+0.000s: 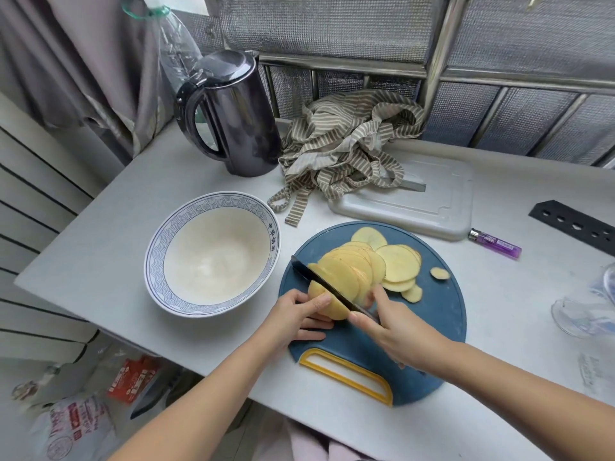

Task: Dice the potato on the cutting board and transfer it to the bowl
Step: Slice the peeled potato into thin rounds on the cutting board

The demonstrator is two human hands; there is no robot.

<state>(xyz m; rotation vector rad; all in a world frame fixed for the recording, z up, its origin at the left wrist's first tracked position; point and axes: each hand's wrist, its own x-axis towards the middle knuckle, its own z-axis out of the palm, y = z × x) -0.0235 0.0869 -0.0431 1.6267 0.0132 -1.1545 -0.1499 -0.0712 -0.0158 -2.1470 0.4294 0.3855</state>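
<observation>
On the round blue cutting board (432, 327), near the front edge of the grey table (100, 247), sat the potato (324, 301). Most of it was cut into thin round slices (396, 262). They leaned and lay in a fan toward the far right side of the board. One small end piece (440, 273) lay by itself, a little apart from the rest.

The left hand (296, 319) held the uncut chunk, with its fingers curled over it. The right hand (399, 331) gripped the handle of a black knife (319, 284), and one finger stretched out beside the slices. The blade lay across the potato, between the chunk and the slices, with its tip pointing toward the bowl (159, 247). The two hands were close, with only the potato and knife between them.

The bowl was white with blue waves on its rim, and it stood just left of the board. Farther back stood a dark kettle (233, 114). A striped cloth (346, 144) lay partly on a white tray (426, 204), and a purple lighter (495, 243) lay just right of the tray.
</observation>
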